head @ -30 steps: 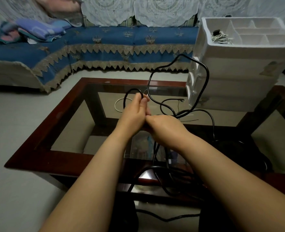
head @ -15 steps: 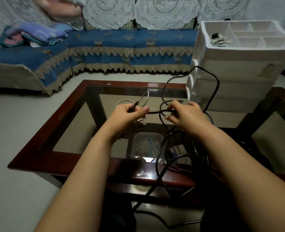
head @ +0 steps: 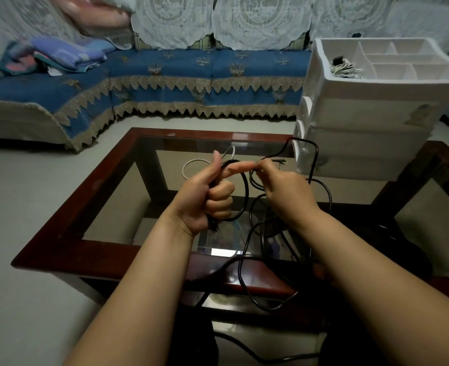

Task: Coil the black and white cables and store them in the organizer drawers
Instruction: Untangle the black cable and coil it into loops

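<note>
Black cable (head: pixel 245 196) loops from my clenched left hand (head: pixel 209 192) to my pinching right hand (head: pixel 284 190), near the organizer (head: pixel 371 112).

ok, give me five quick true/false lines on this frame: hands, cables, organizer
1. The left hand is closed in a fist around the black cable. True.
2. The right hand is empty. False: its fingertips pinch the black cable near the left index finger.
3. A white cable lies on the glass table beyond the hands. True.
4. The top tray of the white organizer holds nothing. False: a bundle of light cable sits in its left compartment.
5. The black cable is fully coiled. False: loose loops hang over the table's near edge.
</note>
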`<state>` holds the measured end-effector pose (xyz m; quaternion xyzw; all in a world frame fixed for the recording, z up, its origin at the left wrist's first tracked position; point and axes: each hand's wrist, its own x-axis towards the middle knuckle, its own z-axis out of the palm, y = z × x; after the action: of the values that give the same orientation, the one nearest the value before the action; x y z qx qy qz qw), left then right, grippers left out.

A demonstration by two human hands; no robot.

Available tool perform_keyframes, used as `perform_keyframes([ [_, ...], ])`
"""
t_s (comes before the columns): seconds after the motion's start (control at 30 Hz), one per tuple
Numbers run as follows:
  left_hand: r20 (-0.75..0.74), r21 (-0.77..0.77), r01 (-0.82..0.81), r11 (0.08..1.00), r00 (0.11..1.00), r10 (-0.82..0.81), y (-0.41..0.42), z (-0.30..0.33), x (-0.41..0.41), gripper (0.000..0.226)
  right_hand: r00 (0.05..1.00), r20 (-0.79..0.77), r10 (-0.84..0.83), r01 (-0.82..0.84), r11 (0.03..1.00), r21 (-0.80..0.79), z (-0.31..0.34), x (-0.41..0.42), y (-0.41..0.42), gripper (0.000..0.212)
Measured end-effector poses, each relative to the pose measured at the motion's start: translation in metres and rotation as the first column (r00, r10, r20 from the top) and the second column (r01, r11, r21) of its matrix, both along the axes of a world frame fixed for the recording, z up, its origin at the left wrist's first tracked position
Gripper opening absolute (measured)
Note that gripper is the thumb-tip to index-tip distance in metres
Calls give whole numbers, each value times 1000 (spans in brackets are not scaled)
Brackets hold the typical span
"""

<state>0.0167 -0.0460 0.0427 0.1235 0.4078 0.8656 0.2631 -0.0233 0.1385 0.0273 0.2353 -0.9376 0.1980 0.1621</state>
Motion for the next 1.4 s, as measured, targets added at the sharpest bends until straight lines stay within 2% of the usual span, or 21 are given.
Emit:
perform_keyframes([
  [0.07, 4, 62, -20, 998, 1000, 20, 3, 1, -2, 55, 999, 46, 4, -5, 1000, 23, 0, 3, -6, 28],
  [0.13, 7, 109, -151, 983, 989, 151, 5, 2, -3, 54, 994, 110, 17, -20, 999, 26, -3, 4, -11, 40],
  [0.2, 4, 141, -306, 942, 951, 308, 8, 4, -5, 53, 961, 271, 57, -68, 997, 31, -8, 8, -15, 66],
  [0.27, 17, 193, -411, 891, 909, 415, 9, 8, -7, 54, 889, 446, 104, -117, 993, 0, -13, 14, -18, 79],
  [0.33, 47, 218, -500, 838, 863, 502, 11, 11, -8, 53, 814, 565, 136, -121, 991, -64, -15, 17, -20, 71],
  [0.4, 47, 198, -582, 789, 809, 585, 13, 12, -9, 52, 770, 615, 170, -134, 985, -106, -13, 20, -21, 62],
  [0.5, -31, 99, -646, 757, 759, 651, 21, 11, -10, 49, 720, 664, 202, -191, 977, -91, -8, 25, -23, 66],
  [0.57, -118, -7, -660, 751, 747, 654, 27, 7, -15, 48, 719, 666, 200, -214, 975, -63, -5, 28, -23, 63],
  [0.67, -349, -257, -660, 706, 745, 569, 35, 0, -21, 45, 731, 646, 220, -226, 971, -76, -1, 30, -22, 60],
  [0.73, -495, -389, -656, 648, 741, 453, 38, -5, -24, 42, 675, 688, 269, -206, 963, -174, 2, 31, -20, 58],
  [0.83, -652, -470, -699, 539, 686, 321, 44, -12, -26, 52, 536, 758, 372, -117, 922, -369, 8, 31, -16, 52],
  [0.9, -770, -490, -765, 419, 605, 204, 45, -17, -26, 46, 496, 762, 417, -32, 885, -464, 7, 30, -13, 59],
  [1.0, -816, -540, -798, 267, 574, 66, 41, -19, -27, 46, 427, 751, 503, 85, 805, -587, 6, 30, -10, 76],
  [1.1, -814, -580, -811, 74, 579, -46, 39, -16, -25, 48, 344, 718, 605, 159, 716, -680, 5, 32, -6, 73],
  [1.17, -798, -592, -805, -31, 591, -114, 37, -13, -22, 46, 377, 700, 606, 186, 691, -699, 6, 34, -6, 63],
  [1.27, -756, -602, -787, -133, 616, -222, 38, -11, -21, 43, 505, 670, 544, 225, 666, -711, 4, 37, -9, 48],
  [1.33, -748, -620, -771, -142, 636, -191, 39, -11, -21, 43, 563, 652, 508, 258, 641, -723, 4, 37, -12, 45],
  [1.4, -749, -643, -758, -112, 653, -113, 36, -11, -23, 46, 575, 645, 503, 283, 618, -734, 5, 36, -11, 45],
])
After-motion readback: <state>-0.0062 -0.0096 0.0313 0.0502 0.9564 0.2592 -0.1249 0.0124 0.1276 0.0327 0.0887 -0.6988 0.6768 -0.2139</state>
